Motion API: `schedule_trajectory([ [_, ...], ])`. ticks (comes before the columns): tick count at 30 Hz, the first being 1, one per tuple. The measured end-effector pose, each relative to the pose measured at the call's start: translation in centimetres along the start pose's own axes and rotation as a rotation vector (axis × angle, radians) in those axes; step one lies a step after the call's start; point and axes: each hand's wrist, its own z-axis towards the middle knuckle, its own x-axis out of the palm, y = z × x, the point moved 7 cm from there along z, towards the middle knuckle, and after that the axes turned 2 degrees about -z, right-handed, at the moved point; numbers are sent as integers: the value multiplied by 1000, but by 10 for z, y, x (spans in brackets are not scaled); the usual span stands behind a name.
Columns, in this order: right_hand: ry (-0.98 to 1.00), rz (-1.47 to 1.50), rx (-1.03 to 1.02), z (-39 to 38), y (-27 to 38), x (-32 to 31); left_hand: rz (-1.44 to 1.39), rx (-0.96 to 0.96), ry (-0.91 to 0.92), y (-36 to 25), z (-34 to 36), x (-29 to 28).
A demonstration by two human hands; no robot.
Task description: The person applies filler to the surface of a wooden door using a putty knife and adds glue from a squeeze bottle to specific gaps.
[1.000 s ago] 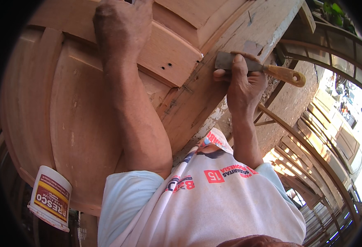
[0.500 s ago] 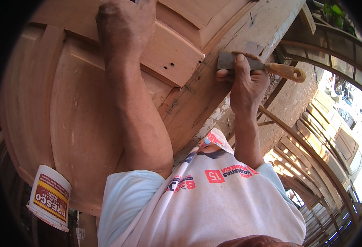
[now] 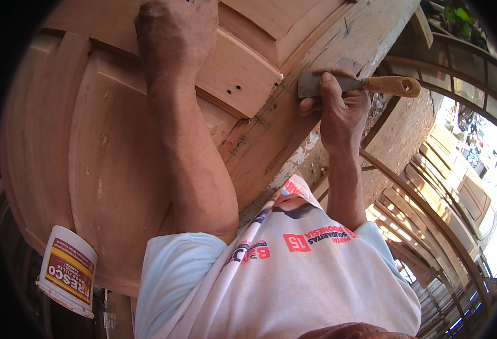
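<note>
My right hand (image 3: 341,116) grips a putty knife (image 3: 350,85) by its metal part, thumb laid over the blade. Its wooden handle, with a hole at the end, points right. The blade's broad end faces left, over the pale plank. My left hand (image 3: 175,34) is closed over a panelled wooden door (image 3: 118,152) at the top of the view. A tiny dark bit shows by its fingers at the picture's edge; what it holds is mostly cut off. Right of that wrist, a door rail (image 3: 240,73) has two small dark holes near its end.
A white tub (image 3: 68,271) with a maroon and yellow label stands at the lower left, beside the door. The worn plank (image 3: 367,34) with chipped paint runs along the door's edge. Wooden frames and slats (image 3: 429,226) stand at the right, with bright daylight behind.
My left hand and forearm have shifted slightly right. The right hand has moved a little, and the putty knife's handle has tilted up slightly; its grip is the same.
</note>
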Motion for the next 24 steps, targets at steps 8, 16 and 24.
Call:
schedule_trajectory([
  [8, 24, -21, -22, -1, 0, 1, 12, 9, 8, -4, -1, -1],
  [16, 46, -25, -22, -5, 1, 3, 9, -54, 23, 4, 2, 2],
  [24, 83, -28, 0, -10, -2, 6, 14, -10, 20, -5, -1, -1],
])
